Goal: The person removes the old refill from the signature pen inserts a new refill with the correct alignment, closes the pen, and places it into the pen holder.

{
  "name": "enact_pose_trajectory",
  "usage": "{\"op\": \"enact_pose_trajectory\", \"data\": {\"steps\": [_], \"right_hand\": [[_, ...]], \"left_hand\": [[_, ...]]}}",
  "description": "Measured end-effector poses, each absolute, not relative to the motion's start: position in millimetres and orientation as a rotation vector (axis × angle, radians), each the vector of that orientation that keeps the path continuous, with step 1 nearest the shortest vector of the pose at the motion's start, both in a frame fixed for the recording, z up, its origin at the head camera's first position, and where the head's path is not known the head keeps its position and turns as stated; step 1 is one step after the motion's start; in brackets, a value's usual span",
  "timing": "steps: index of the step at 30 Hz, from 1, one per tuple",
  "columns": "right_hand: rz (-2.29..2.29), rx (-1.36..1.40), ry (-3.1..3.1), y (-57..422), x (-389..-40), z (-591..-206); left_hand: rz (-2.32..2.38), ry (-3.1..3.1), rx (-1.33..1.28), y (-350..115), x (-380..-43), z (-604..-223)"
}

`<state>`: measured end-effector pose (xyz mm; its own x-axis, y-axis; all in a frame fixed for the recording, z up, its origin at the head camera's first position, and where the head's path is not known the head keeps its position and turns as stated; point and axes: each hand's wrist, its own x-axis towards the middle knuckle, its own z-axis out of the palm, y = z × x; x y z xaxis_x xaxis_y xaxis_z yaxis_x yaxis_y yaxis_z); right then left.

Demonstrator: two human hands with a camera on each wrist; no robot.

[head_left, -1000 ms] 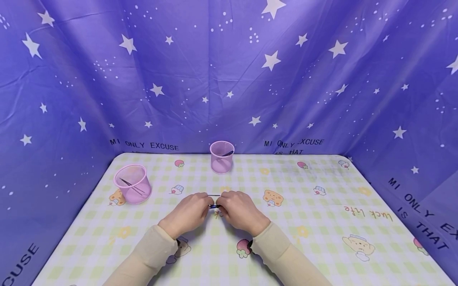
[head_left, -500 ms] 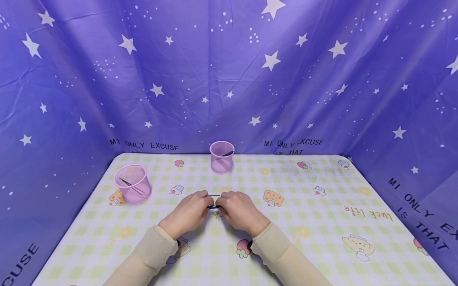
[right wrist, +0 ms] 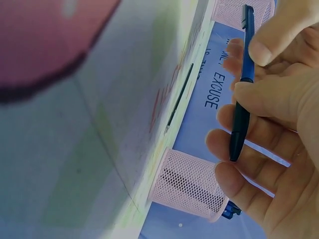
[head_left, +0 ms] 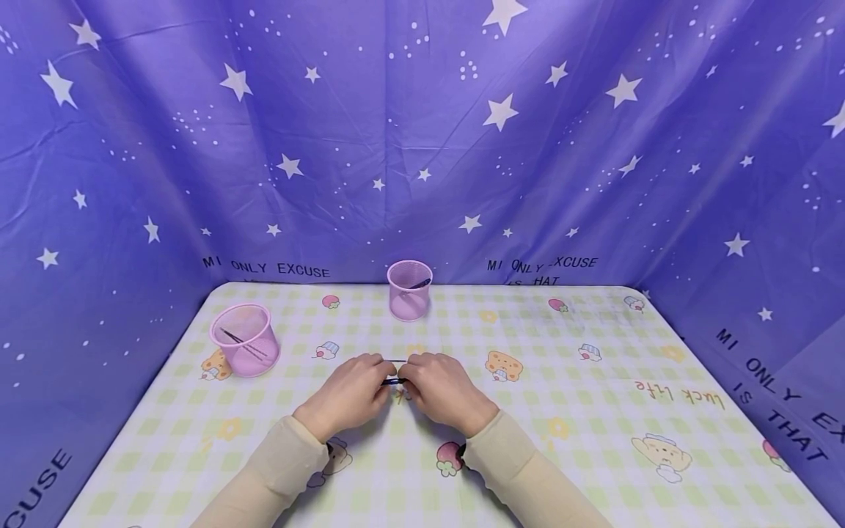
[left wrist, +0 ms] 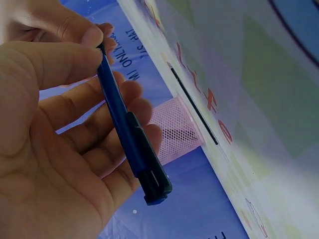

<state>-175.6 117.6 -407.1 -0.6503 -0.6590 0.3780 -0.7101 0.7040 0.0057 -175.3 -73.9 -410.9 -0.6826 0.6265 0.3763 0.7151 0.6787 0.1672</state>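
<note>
Both hands meet over the middle of the table, holding one blue and black click pen [head_left: 392,381] between them. My left hand [head_left: 350,389] pinches its blue barrel [left wrist: 115,102] between thumb and fingers, the clip end pointing away from the right hand. The thumb and fingers of my right hand [head_left: 449,389] pinch the black front section [right wrist: 241,117], whose tapered tip shows in the right wrist view. The two thumbs are close together along the pen. A thin dark pen refill [right wrist: 179,99] lies on the tablecloth just beyond the hands.
A pink mesh cup [head_left: 246,359] at the left contains thin dark refills. Another pink mesh cup [head_left: 408,304] at the back centre holds a dark blue pen. The checked tablecloth [head_left: 594,411] has printed cartoons, and a purple star curtain [head_left: 422,132] surrounds the table.
The left fingers have shifted slightly on the barrel, and a little more of the blue pen shows between the hands. The right hand, the refill and both cups stay in place.
</note>
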Motion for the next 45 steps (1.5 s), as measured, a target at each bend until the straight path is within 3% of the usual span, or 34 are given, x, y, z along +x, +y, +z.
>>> {"op": "enact_pose_trajectory", "data": {"steps": [45], "right_hand": [[0.202,1.078,-2.563,116.7,-175.5,-409.1]], "left_hand": [[-0.454,-2.581,-1.114,-75.3,-177.2,-413.4]]}}
